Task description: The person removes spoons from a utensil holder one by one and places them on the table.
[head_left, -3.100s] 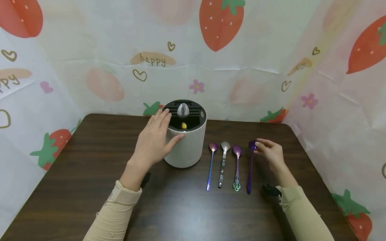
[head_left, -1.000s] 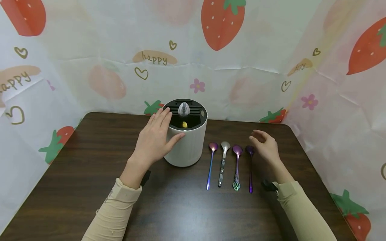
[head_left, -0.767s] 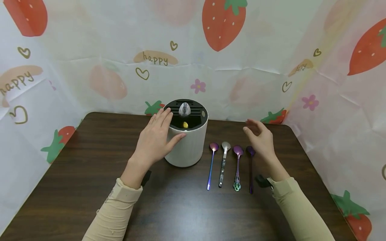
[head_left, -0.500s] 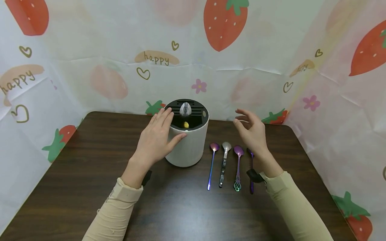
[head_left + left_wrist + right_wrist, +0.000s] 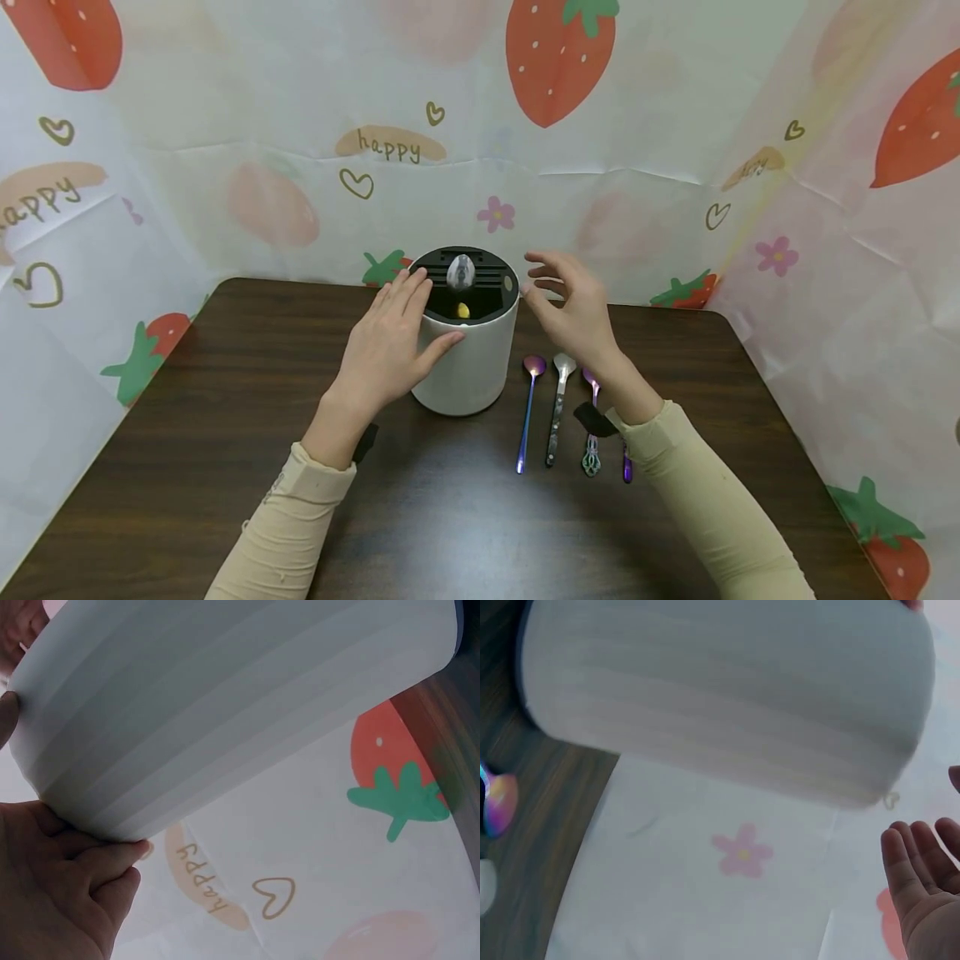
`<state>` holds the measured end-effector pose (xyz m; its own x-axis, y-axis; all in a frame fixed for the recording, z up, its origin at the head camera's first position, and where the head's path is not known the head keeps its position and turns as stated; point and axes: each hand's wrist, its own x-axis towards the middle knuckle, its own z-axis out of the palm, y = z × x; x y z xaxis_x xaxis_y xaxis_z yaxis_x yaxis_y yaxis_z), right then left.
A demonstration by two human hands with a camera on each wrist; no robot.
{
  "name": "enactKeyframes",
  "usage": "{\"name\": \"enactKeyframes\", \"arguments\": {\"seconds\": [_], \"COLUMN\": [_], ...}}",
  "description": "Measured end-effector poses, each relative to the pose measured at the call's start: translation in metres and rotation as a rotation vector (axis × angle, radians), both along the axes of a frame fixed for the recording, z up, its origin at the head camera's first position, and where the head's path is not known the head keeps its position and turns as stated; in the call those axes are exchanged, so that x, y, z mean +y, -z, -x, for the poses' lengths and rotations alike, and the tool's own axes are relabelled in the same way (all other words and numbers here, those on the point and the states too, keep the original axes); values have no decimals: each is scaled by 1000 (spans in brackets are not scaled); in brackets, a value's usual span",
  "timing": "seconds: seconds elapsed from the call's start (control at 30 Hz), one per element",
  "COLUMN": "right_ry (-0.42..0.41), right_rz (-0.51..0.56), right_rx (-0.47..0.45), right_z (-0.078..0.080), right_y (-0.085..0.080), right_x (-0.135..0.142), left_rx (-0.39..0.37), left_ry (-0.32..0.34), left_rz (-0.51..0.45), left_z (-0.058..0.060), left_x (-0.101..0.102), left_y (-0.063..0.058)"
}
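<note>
A white cylindrical holder (image 5: 468, 371) with a black slotted top (image 5: 442, 287) stands at the back of the table. A shiny silver oval, like a spoon's bowl, shows in its top, with a small yellow piece below it. My left hand (image 5: 386, 350) rests on the holder's left side, fingers straight over the rim and thumb on the front. My right hand (image 5: 573, 308) is beside the rim on the right, fingers loosely bent and holding nothing. In the right wrist view, its fingers (image 5: 904, 870) stand apart from the holder's wall.
Right of the holder, spoons lie side by side: a blue-purple one (image 5: 528, 400), a silver one (image 5: 557, 404) and an ornate-handled one (image 5: 592, 458). My right forearm covers most of a purple spoon (image 5: 627, 467). A strawberry-print sheet (image 5: 360, 75) rises behind the dark wooden table (image 5: 247, 375).
After touching the rightmost purple spoon's bowl, my right hand has let go of it, leaving it on the table, and moved left to the holder. My left hand has stayed in place.
</note>
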<state>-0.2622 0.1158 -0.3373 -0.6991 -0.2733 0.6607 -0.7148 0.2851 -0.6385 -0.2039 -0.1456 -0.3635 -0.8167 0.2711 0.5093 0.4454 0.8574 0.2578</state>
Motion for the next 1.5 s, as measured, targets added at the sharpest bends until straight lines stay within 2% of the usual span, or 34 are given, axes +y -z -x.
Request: {"name": "enactKeyframes", "arguments": {"seconds": [0.2, 0.43, 0.57, 1.03, 1.27, 1.5], "right_ry": [-2, -28, -43, -7, -6, -27], "right_rz": [-121, -198, -210, -343, -342, -255], "right_rx": [41, 75, 55, -48, -33, -42], "right_z": [1, 6, 8, 13, 12, 9], "right_y": [-5, -10, -11, -18, -17, -18], "right_x": [-19, -37, -44, -60, -61, -61], "left_rx": [8, 18, 18, 17, 19, 19], "left_ry": [0, 3, 8, 8, 8, 6], "left_rz": [2, 4, 6, 4, 4, 10], "left_z": [0, 1, 1, 2, 1, 1], "left_x": [-1, -1, 0, -1, -1, -1], "left_y": [1, 2, 2, 3, 3, 2]}}
